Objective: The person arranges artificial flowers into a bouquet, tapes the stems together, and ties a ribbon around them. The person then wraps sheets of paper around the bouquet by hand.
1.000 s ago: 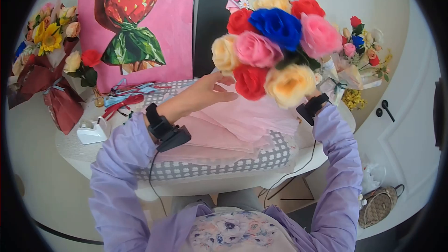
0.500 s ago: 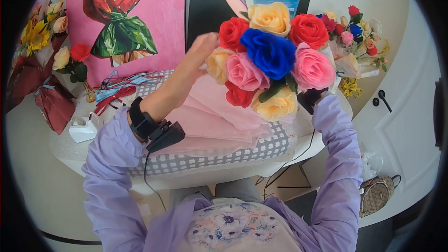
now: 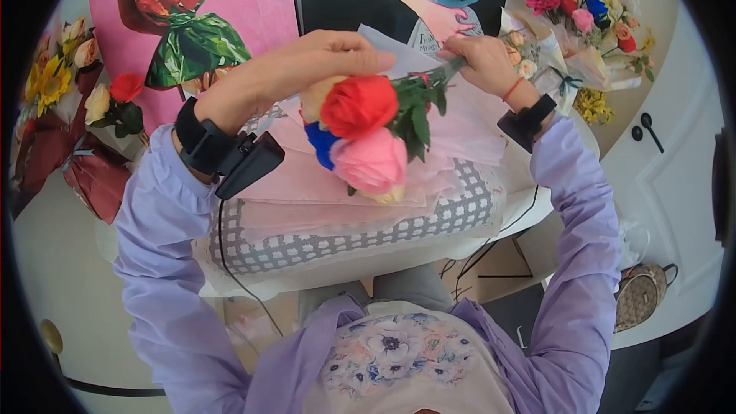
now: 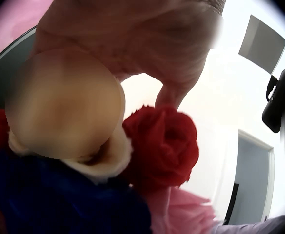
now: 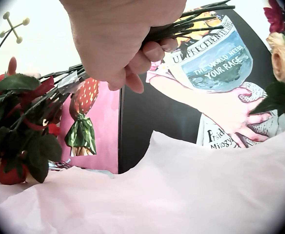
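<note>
A bunch of artificial roses lies tilted sideways above the table, its blooms toward the left. My right hand (image 3: 487,65) grips the green stems (image 5: 201,19), fingers curled round them, with stem ends poking out past the fist. My left hand (image 3: 299,65) is at the blooms, fingers fairly straight and the thumb close by the red rose (image 3: 360,107). A pink rose (image 3: 372,162), a blue rose (image 4: 59,195) and a cream rose (image 4: 108,156) sit beside it. Green leaves (image 3: 418,126) show between blooms and right hand. Below spreads pale pink wrapping paper (image 3: 314,199).
A grey-and-white checked cloth (image 3: 307,249) covers the table under the paper. Wrapped bouquets stand at the left (image 3: 57,146) and right (image 3: 583,69). Behind are a pink candy painting (image 3: 261,0) and a black painting (image 3: 330,0). A brown backpack (image 3: 640,295) is low at the right.
The bunch has swung from upright, blooms facing me, to lying sideways with blooms left and stems right. My right hand has come up into view; the left has moved over the blooms.
</note>
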`<action>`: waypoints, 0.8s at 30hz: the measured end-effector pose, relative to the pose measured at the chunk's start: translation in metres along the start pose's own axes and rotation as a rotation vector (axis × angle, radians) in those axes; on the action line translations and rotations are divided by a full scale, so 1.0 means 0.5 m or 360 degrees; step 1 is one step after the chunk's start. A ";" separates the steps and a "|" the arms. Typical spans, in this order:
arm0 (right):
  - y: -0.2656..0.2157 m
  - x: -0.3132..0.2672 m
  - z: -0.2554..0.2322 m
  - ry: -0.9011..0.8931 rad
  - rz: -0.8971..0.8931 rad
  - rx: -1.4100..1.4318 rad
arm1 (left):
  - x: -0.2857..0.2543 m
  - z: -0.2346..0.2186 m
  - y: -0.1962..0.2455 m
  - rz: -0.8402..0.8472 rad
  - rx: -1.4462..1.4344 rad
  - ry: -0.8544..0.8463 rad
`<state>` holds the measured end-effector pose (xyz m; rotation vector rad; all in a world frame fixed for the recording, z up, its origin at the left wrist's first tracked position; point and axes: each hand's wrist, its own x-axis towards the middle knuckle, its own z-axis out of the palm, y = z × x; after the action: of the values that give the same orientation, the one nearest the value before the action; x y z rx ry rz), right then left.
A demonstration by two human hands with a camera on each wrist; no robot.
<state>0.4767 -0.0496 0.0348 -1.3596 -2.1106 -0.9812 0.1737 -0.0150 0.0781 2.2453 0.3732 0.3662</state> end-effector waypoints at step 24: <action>-0.001 0.011 -0.012 0.0024 0.0347 -0.0136 | -0.016 -0.154 -0.043 0.0443 0.0146 0.0806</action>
<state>0.4741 -0.0512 0.0423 -1.5808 -1.8800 -0.9967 0.1338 0.0478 0.1092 2.2779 0.3395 1.0935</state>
